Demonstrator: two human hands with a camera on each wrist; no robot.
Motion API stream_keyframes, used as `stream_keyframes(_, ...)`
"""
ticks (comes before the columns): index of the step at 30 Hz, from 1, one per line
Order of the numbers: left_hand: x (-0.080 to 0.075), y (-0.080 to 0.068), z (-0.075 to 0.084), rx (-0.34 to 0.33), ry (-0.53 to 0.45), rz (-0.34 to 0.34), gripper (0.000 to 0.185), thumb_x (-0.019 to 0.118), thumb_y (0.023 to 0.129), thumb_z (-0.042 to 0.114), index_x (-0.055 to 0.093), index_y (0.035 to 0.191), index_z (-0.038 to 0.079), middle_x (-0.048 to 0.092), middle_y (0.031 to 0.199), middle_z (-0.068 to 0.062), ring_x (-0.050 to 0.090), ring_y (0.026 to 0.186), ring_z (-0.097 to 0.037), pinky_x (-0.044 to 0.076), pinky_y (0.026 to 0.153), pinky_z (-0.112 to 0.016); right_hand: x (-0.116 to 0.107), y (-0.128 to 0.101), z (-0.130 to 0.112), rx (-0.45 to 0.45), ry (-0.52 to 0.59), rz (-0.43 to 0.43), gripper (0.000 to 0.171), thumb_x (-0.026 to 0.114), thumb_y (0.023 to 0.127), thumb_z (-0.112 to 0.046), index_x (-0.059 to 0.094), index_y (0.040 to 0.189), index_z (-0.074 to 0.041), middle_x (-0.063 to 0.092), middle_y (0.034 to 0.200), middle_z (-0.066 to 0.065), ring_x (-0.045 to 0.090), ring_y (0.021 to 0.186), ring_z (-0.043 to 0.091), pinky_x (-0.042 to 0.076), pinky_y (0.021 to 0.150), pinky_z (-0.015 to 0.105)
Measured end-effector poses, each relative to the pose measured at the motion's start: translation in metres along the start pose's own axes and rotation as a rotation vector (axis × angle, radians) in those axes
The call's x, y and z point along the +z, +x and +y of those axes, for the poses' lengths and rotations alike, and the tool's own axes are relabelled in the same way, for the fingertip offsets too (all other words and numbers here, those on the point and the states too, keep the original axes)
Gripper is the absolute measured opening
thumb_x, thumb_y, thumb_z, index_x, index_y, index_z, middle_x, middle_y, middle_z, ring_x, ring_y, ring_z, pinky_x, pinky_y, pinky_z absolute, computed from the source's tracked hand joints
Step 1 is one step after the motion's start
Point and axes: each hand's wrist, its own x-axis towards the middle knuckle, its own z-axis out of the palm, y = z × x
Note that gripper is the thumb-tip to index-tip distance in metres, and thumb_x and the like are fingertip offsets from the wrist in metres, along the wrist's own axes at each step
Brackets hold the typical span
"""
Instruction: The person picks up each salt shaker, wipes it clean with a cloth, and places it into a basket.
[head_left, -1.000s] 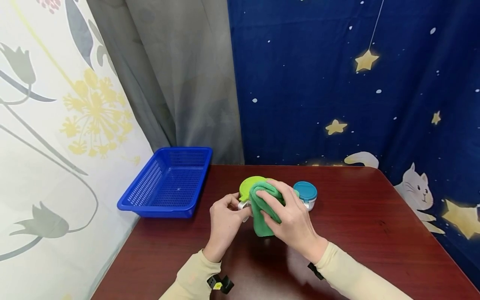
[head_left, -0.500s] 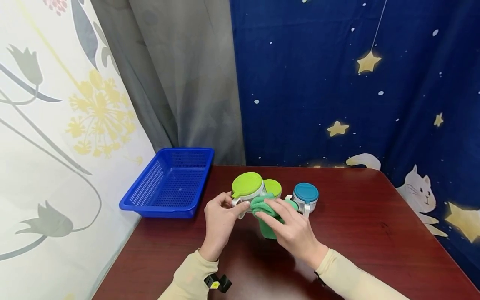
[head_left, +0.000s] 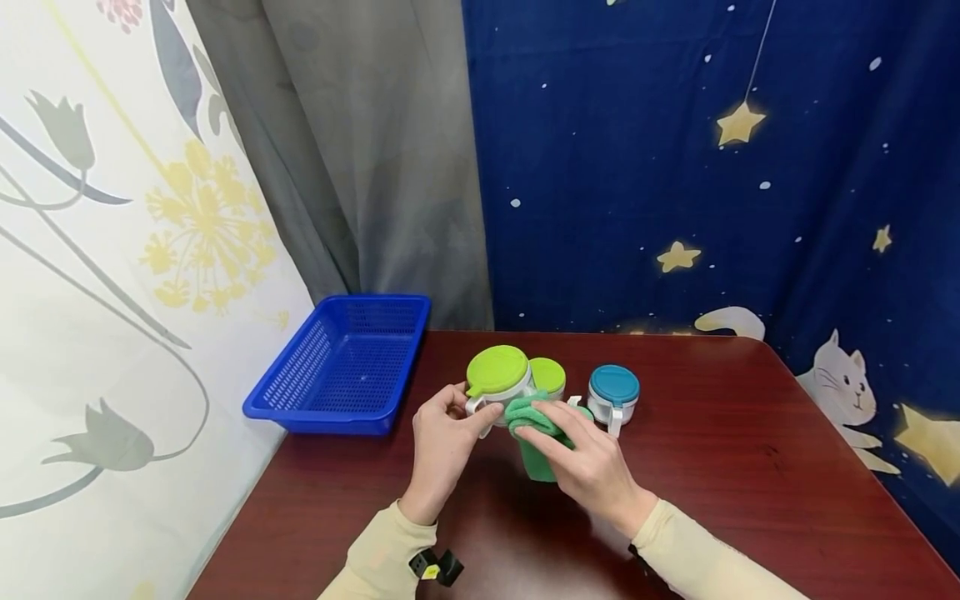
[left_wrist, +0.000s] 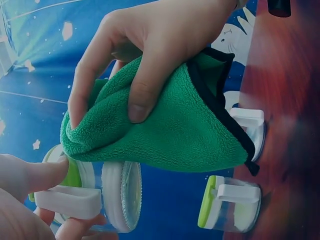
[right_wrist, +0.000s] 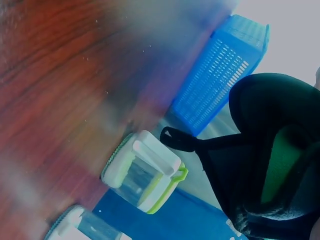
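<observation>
My left hand (head_left: 444, 437) grips a clear jar with a lime-green lid (head_left: 497, 369) by its white handle (left_wrist: 67, 201), holding it tilted above the table. In my right hand (head_left: 588, 458) is a folded green cloth (left_wrist: 165, 135) with a dark edging, pinched between thumb and fingers. The cloth lies right at the jar's side, covering part of it in the left wrist view. In the right wrist view the cloth is a dark shape with a hanging loop (right_wrist: 177, 139). Behind the hands stands a second, smaller-looking green-lidded jar (head_left: 549, 376).
A blue-lidded jar (head_left: 615, 385) with a white handle stands right of the green-lidded ones. At the back left sits a blue perforated basket (head_left: 258, 408). The dark red wooden table (head_left: 735, 467) ends at a star-patterned curtain (head_left: 600, 167).
The right hand and cloth have come down off the held jar's lid to its side, uncovering the lid and the jar behind. Over the last half second the hands have barely moved.
</observation>
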Motion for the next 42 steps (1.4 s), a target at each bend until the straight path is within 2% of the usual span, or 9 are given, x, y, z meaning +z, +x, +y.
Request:
stream_keyframes(10, -0.003, -0.004, -0.008, -0.015, 0.026, 0.025, 0.038, 0.095, 0.067, 0.02, 0.06, 0.069, 0.008, 0.074, 0.106, -0.003, 0.069, 0.075, -0.018, 0.056, 0.056, -0.029, -0.006, -0.011, 0.006, 0.098, 0.051, -0.046, 0.028, 0.055, 0.102, -0.016, 0.072, 0.124, -0.013, 0.061, 0.126, 0.023, 0.062, 0.109, 0.032, 0.057, 0.085, 0.038)
stream_keyframes(16, -0.004, -0.007, -0.006, -0.024, 0.056, 0.001, 0.037, 0.095, 0.067, 0.022, 0.06, 0.068, 0.011, 0.074, 0.108, -0.004, 0.069, 0.079, -0.018, 0.056, 0.055, -0.03, -0.014, -0.007, 0.014, 0.175, 0.028, -0.028, 0.03, 0.057, 0.099, -0.017, 0.071, 0.126, -0.014, 0.06, 0.126, 0.021, 0.063, 0.107, 0.03, 0.058, 0.083, 0.036)
stream_keyframes(19, -0.003, -0.008, -0.005, -0.032, 0.052, -0.012, 0.037, 0.095, 0.066, 0.022, 0.06, 0.068, 0.01, 0.073, 0.109, -0.005, 0.069, 0.081, -0.018, 0.056, 0.056, -0.03, -0.017, -0.001, 0.017, 0.203, 0.046, 0.003, 0.034, 0.061, 0.096, -0.014, 0.068, 0.129, -0.007, 0.061, 0.128, 0.019, 0.064, 0.108, 0.03, 0.055, 0.09, 0.034)
stream_keyframes(24, -0.002, -0.011, -0.005, -0.035, 0.036, -0.023, 0.039, 0.096, 0.065, 0.021, 0.059, 0.068, 0.01, 0.074, 0.108, -0.005, 0.07, 0.083, -0.018, 0.056, 0.057, -0.028, -0.021, 0.009, 0.018, 0.248, 0.082, 0.026, 0.049, 0.062, 0.092, -0.012, 0.057, 0.138, 0.004, 0.062, 0.134, 0.016, 0.064, 0.114, 0.031, 0.044, 0.105, 0.028)
stream_keyframes(26, -0.002, -0.012, -0.005, -0.034, 0.033, -0.028, 0.039, 0.096, 0.065, 0.023, 0.06, 0.068, 0.009, 0.074, 0.108, -0.004, 0.07, 0.084, -0.018, 0.056, 0.057, -0.028, -0.022, 0.011, 0.018, 0.239, 0.072, 0.021, 0.049, 0.061, 0.093, -0.014, 0.057, 0.138, 0.004, 0.062, 0.135, 0.015, 0.063, 0.115, 0.031, 0.043, 0.106, 0.029)
stream_keyframes(31, -0.003, -0.013, -0.005, -0.033, 0.032, -0.035, 0.041, 0.097, 0.065, 0.027, 0.06, 0.069, 0.008, 0.074, 0.107, -0.003, 0.069, 0.086, -0.019, 0.056, 0.056, -0.029, -0.024, 0.017, 0.02, 0.149, 0.008, 0.026, 0.039, 0.06, 0.098, -0.017, 0.063, 0.132, 0.002, 0.065, 0.131, 0.014, 0.065, 0.114, 0.033, 0.048, 0.102, 0.039)
stream_keyframes(36, -0.002, -0.014, -0.002, -0.051, 0.041, -0.027, 0.039, 0.097, 0.065, 0.021, 0.06, 0.069, 0.006, 0.074, 0.108, -0.003, 0.069, 0.085, -0.018, 0.055, 0.055, -0.027, -0.026, 0.022, 0.02, 0.1, -0.038, 0.046, 0.034, 0.059, 0.099, -0.015, 0.067, 0.129, -0.001, 0.067, 0.127, 0.014, 0.067, 0.11, 0.032, 0.048, 0.102, 0.042)
stream_keyframes(39, -0.001, -0.015, 0.005, -0.063, 0.047, -0.02, 0.036, 0.095, 0.066, 0.013, 0.06, 0.069, 0.004, 0.073, 0.109, -0.006, 0.068, 0.085, -0.02, 0.054, 0.055, -0.026, -0.027, 0.025, 0.018, 0.085, -0.044, 0.057, 0.032, 0.059, 0.098, -0.013, 0.068, 0.127, -0.002, 0.067, 0.125, 0.015, 0.068, 0.107, 0.033, 0.05, 0.1, 0.041)
stream_keyframes(42, -0.002, -0.018, 0.02, -0.061, 0.043, -0.017, 0.034, 0.093, 0.068, 0.006, 0.06, 0.068, 0.001, 0.073, 0.108, -0.01, 0.068, 0.085, -0.022, 0.053, 0.055, -0.025, -0.029, 0.027, 0.018, 0.073, -0.044, 0.064, 0.03, 0.059, 0.099, -0.012, 0.07, 0.125, -0.002, 0.068, 0.123, 0.015, 0.068, 0.105, 0.034, 0.052, 0.097, 0.041)
